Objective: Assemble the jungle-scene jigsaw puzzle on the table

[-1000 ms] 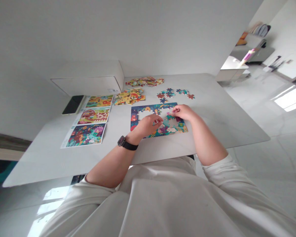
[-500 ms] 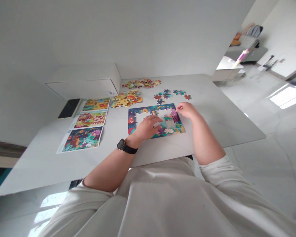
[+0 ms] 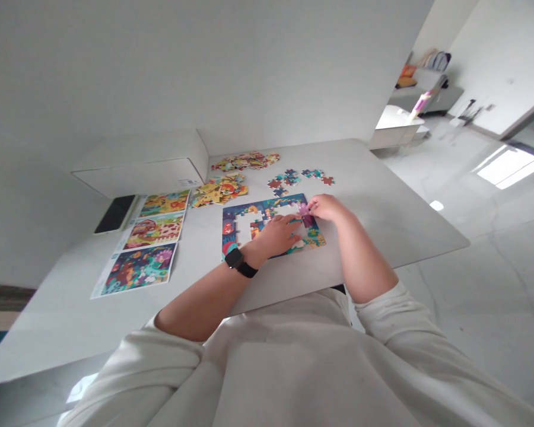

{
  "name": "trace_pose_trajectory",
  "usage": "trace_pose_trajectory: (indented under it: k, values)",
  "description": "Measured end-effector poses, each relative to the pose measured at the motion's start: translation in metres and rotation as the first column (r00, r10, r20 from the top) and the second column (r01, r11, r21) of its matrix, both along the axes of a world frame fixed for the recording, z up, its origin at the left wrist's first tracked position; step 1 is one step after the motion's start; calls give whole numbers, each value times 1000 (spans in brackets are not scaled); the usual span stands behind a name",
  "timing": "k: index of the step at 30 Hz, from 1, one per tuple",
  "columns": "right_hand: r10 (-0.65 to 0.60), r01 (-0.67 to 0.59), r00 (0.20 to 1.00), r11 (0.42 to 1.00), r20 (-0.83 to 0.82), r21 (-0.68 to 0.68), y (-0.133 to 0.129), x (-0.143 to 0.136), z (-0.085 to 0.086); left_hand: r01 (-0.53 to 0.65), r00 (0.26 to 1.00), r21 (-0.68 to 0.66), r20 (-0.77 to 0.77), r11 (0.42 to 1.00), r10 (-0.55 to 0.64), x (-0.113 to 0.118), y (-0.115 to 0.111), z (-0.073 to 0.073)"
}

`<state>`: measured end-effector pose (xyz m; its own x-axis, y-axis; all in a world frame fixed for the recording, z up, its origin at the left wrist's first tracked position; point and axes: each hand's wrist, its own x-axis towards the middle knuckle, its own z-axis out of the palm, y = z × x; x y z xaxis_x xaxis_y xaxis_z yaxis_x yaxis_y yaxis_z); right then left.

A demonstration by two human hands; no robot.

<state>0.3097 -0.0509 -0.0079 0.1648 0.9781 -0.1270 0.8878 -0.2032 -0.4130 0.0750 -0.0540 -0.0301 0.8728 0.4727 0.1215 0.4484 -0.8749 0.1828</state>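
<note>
Blue-edged puzzle board [image 3: 229, 228], partly filled, lies near the middle of the white table [image 3: 382, 219]; the left hand [image 3: 280, 236] has shifted farther right across it since the previous frame, fingers spread, clasping nothing visible. Right hand [image 3: 328, 207] now sits slightly nearer along the right edge, fingertips bunched at the purple section [image 3: 307, 219]; cannot tell whether they pinch a piece.

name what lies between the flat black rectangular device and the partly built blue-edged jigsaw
The head view shows white paper printed with three colourful pictures, then white tabletop up to the jigsaw.
</note>
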Motion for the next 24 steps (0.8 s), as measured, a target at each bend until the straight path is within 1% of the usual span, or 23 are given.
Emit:
trace_pose_trajectory:
  k: [6, 13, 16, 20, 24]
  values:
    - [18, -18, 1000, 1000, 18, 9, 1, -1, -1, 13, 1000, 31, -19, 999, -13, 5, -2, 1]
    - [46, -46, 998, 999, 32, 22, 0, -3, -4, -24, 999, 27, -32, 999, 25, 9, 2, 2]
    - [47, -48, 998, 999, 41, 15, 0, -3, -4, -66, 996, 66, -48, 996, 69, 15, 4, 2]
    - [48, -49, 997, 999, 52, 11, 0, -6, -2, -88, 992, 118, -77, 989, 98, 24, 7, 4]
    - [25, -26, 998, 1000, 63, 9, -2, -9, 0, -80, 990, 147, -102, 986, 95, 30, 11, 7]
